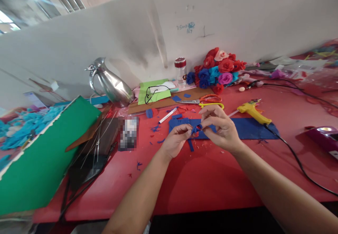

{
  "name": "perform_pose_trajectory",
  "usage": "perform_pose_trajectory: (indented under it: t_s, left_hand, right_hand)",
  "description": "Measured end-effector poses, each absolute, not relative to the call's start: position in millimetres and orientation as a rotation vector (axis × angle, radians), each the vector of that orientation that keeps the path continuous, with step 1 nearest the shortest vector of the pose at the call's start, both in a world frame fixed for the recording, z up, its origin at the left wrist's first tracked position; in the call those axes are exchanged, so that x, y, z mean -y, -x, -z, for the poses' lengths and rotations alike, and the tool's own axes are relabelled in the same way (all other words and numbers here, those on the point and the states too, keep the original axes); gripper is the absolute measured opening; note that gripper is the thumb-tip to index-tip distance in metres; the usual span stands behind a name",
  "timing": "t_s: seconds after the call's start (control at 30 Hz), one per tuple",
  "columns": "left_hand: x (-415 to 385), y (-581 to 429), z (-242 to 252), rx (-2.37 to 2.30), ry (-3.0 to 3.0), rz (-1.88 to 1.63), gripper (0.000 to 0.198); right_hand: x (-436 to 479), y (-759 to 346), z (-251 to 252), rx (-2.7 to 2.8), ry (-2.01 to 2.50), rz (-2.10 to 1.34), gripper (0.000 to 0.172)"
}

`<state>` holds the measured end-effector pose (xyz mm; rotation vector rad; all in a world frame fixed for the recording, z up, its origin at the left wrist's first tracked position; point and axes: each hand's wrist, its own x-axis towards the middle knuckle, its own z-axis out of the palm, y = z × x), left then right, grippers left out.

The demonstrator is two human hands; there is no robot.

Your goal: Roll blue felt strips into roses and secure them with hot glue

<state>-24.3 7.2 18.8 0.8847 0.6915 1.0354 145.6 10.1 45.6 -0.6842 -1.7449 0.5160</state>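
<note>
The front edge of the red table point(211, 184) runs below your forearms, near the bottom of the view; the widest open stretch of red lies between your two forearms, reaching from your hands to that edge; to your left, a tilted green board point(52, 156) and a dark pixelated rectangle point(128, 133) bound the room, with small blue scraps point(155, 129) scattered nearer you; to your right, the black cord point(293, 149) of the yellow glue gun point(252, 112) curves towards the near right, and a purple object point(323, 139) sits at the view's edge; behind your hands lie the scissors point(211, 97), and farther back the pale wall point(158, 44) closes the space.

Your left hand point(177, 140) and right hand point(220, 128) are apart, fingertips pinching a small blue piece point(195, 127) between them, above the blue sheet point(253, 128); the piece appears to slant up from your left fingertips to your right, though your fingers hide its ends, so its full long axis cannot be told; a narrow blue strip point(190, 145) points down towards you just below, whether joined to it or lying separately is unclear; the sheet's long axis runs left to right.
</note>
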Motion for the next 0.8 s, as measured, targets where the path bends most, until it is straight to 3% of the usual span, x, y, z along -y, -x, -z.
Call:
perform_pose_trajectory:
  t_s: [0.37, 0.8]
  left_hand:
    - [-9.3, 21.8, -17.3, -0.736, -1.102, -1.162, 0.028]
    - [-7.8, 21.6, -19.3, -0.777, -1.063, -1.148, 0.031]
  right_hand:
    - [-7.4, -146.8, -47.8, 1.521, 0.707, -0.687, 0.02]
    - [-5.7, -141.8, -47.0, 1.604, 0.732, -0.812, 0.006]
